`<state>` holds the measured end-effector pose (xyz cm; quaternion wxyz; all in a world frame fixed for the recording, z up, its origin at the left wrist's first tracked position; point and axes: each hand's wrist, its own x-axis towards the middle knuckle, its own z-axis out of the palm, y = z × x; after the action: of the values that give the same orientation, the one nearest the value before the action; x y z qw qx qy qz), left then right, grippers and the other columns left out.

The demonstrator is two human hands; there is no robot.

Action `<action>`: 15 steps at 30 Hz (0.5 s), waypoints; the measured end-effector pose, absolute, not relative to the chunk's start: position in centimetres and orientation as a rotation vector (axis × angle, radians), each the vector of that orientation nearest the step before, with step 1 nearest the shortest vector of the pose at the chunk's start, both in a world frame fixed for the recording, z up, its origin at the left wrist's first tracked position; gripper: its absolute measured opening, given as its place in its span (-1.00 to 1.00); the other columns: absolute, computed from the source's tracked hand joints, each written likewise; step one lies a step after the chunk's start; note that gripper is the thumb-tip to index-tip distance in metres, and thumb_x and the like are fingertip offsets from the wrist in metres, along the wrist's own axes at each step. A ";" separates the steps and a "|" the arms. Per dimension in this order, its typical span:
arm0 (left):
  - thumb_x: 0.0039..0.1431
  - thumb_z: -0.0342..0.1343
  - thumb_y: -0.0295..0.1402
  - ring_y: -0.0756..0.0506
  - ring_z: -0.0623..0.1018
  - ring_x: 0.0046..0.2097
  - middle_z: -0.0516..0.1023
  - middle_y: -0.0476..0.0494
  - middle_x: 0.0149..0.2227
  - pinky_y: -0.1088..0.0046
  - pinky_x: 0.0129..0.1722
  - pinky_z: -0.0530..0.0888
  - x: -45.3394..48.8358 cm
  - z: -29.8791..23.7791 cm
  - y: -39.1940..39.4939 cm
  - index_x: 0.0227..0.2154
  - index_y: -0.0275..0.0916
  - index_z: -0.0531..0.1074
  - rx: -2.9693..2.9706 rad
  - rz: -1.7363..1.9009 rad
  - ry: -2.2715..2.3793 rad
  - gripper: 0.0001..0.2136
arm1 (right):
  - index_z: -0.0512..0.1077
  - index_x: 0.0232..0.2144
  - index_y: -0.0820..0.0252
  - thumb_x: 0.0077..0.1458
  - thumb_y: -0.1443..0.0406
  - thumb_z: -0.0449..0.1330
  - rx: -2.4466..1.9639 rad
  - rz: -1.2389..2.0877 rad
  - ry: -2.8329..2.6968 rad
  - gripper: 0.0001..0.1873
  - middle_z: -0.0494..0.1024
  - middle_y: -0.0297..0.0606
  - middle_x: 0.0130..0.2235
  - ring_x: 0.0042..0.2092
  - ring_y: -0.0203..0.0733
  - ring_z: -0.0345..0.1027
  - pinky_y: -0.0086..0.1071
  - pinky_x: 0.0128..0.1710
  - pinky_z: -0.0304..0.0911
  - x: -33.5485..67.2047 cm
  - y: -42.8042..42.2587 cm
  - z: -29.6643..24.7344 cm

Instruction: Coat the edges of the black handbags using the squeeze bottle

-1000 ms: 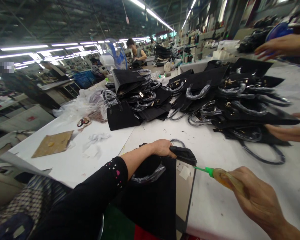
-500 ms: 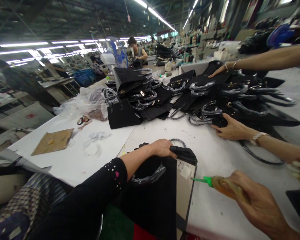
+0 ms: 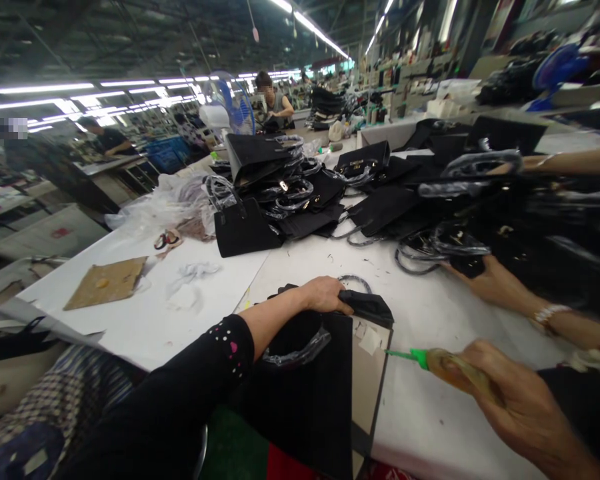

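Note:
A black handbag (image 3: 305, 393) lies on the white table in front of me, its near end jutting past the edge. My left hand (image 3: 325, 295) grips its folded-back top, fingers closed on the black fabric. A pale board panel (image 3: 370, 380) shows along the bag's right side, with a small white patch on it. In my right hand (image 3: 515, 393) is an amber glue bottle (image 3: 450, 369) with a green nozzle. The long thin tip points left at the panel's right edge; whether it touches cannot be told. One plastic-wrapped handle (image 3: 300, 353) rests on the bag.
Black handbags (image 3: 250, 227) are piled across the back of the table. At the right, a co-worker's hand (image 3: 500, 287) holds bags in a heap. A brown cardboard piece (image 3: 105, 283), scissors (image 3: 167, 239) and clear plastic bags (image 3: 165, 200) lie at the left.
The co-worker's arms have shifted right and toward me, dragging several bags along. My right hand has moved slightly right with the bottle. My left hand stays on the handbag.

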<state>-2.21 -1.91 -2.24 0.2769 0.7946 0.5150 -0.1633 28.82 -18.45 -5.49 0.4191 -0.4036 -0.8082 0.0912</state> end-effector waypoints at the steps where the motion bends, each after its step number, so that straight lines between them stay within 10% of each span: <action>1: 0.15 0.39 0.03 -0.16 0.67 -0.19 0.73 -0.07 -0.26 0.46 -0.23 0.46 -2.2 -2.3 -1.9 -0.17 -0.14 0.73 2.134 -0.438 1.381 -0.63 | 0.44 -0.35 0.05 0.59 0.20 0.06 -1.003 0.247 -2.045 -0.62 0.40 -0.41 -0.51 -0.59 -0.31 0.36 -0.47 -0.61 0.25 28.8 -18.5 -5.6; 15: 0.16 0.39 0.01 -0.17 0.68 -0.15 0.73 -0.08 -0.25 0.45 -0.26 0.43 -2.3 -2.3 -2.2 -0.19 -0.15 0.72 2.142 -0.384 1.377 -0.66 | 0.53 -0.16 0.06 0.55 0.25 0.12 -1.025 0.222 -2.057 -0.79 0.53 -0.34 -0.41 -0.50 -0.24 0.49 -0.43 -0.55 0.34 29.2 -19.9 -7.0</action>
<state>-2.35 -2.19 -2.34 0.2791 0.7987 0.5135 -0.1432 29.22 -19.93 -6.98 0.4047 -0.4059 -0.8147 0.0878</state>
